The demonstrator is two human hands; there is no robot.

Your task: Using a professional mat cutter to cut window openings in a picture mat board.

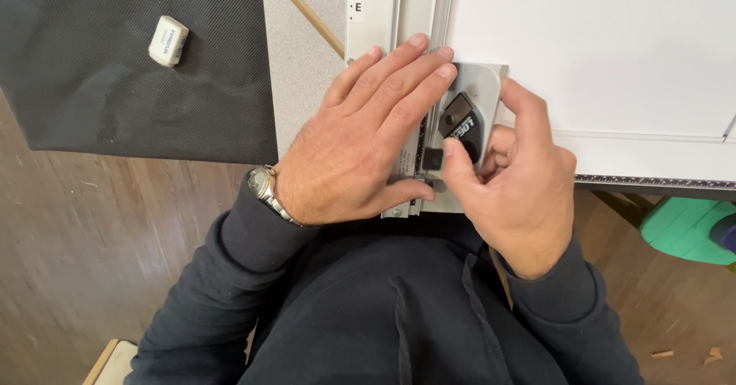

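Dark sleeves lead to both hands: left hand (360, 143) lies flat, open, on the rail (414, 17). Right hand (514, 178) has its grip closed on the cutter (471, 109) at the near end; sliding it calls for steady rail pressure.

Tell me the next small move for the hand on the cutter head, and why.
Probably push the cutter head away along the rail. The right hand grips it at the rail's near end, thumb on its black block, the left hand lies flat on the rail, and the white board lies beside it.
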